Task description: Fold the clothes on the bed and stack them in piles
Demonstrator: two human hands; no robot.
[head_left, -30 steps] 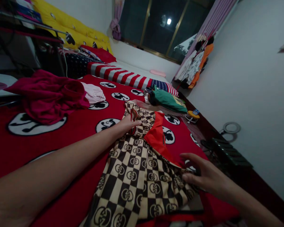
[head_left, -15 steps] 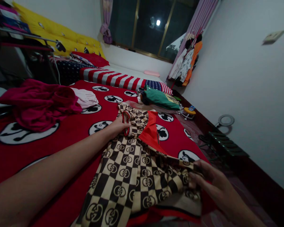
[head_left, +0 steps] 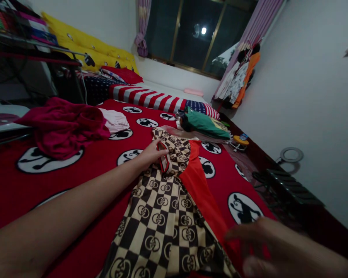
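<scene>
A brown-and-cream checkered garment (head_left: 162,216) with an orange-red panel (head_left: 203,197) lies spread on a red bedspread (head_left: 84,173) printed with black-and-white cartoon circles. My left hand (head_left: 152,154) reaches across the bed and pinches the garment's red-trimmed collar, fingers closed on it. My right hand (head_left: 266,247) hovers blurred at the lower right, over the garment's right edge. Its fingers look spread, with nothing clearly in them.
A crumpled magenta garment (head_left: 63,127) and a pale pink one (head_left: 116,119) lie at the left. Folded clothes topped by a green piece (head_left: 205,125) sit at the bed's far edge. A striped blanket (head_left: 150,96), yellow headboard (head_left: 95,48) and hanging clothes (head_left: 240,77) stand behind.
My right hand has let go of the garment's right side and pulled back toward me, now blurred. The orange-red panel lies flatter and longer. My left hand stays on the collar.
</scene>
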